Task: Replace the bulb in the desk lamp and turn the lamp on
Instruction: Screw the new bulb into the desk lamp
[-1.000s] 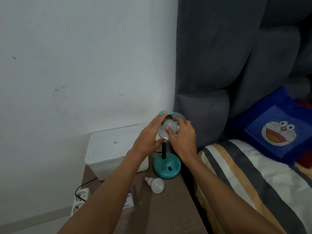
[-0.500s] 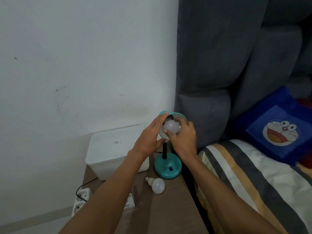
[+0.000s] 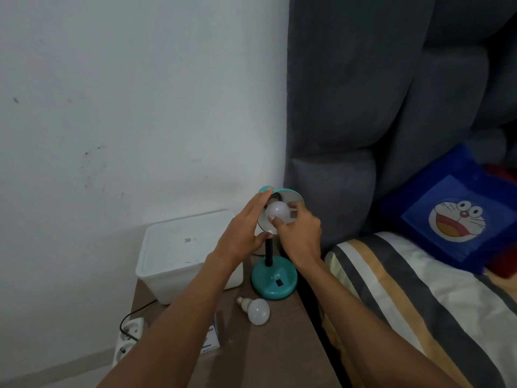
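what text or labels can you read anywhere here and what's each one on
"ATN": letters on the teal lamp base, above its dark switch.
Sticker on the white box lid: a code-like mark, too small to read.
Small carton: print too blurred to read.
Blue pillow: a cartoon face only, no words.

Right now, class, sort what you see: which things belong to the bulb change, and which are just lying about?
In use: desk lamp; lamp shade, held by left hand; bulb in shade, pinched by right hand; loose bulb on the table.
Lying about: white box; power strip; blue cushion; striped blanket.
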`<action>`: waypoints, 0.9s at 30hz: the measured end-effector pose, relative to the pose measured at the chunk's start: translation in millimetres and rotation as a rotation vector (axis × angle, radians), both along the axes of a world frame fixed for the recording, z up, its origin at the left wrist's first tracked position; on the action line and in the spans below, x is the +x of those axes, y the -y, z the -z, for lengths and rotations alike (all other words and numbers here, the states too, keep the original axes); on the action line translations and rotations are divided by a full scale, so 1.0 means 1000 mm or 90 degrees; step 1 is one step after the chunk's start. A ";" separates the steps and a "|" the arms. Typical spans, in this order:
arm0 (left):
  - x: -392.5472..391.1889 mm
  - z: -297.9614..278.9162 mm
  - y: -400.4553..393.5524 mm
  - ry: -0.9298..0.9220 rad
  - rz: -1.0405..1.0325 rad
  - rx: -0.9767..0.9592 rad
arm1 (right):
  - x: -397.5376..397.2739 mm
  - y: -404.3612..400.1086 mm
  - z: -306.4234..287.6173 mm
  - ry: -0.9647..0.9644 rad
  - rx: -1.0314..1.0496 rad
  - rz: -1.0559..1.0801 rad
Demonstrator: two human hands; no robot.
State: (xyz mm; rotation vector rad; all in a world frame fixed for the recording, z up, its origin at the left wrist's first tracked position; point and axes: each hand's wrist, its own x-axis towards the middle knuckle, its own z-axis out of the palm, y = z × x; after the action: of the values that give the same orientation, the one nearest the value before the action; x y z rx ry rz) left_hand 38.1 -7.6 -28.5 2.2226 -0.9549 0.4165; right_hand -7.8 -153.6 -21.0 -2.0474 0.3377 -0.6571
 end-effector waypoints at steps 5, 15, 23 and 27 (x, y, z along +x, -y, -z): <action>-0.001 -0.001 -0.001 0.012 0.002 0.005 | 0.002 -0.001 0.000 -0.041 0.063 0.048; 0.004 0.003 -0.002 0.009 0.006 0.004 | 0.002 0.002 -0.002 -0.057 0.064 0.043; 0.009 0.008 -0.003 0.001 0.016 -0.002 | -0.001 0.000 0.000 -0.030 -0.083 -0.006; 0.009 0.008 -0.003 0.007 0.007 0.007 | 0.001 0.000 0.001 -0.084 -0.053 0.027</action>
State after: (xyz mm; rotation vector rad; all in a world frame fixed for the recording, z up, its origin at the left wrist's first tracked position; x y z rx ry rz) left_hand 46.7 -4.8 -36.1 2.2269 -0.9770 0.4207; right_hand -6.7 -153.6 -21.7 -2.1743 0.4376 -0.5715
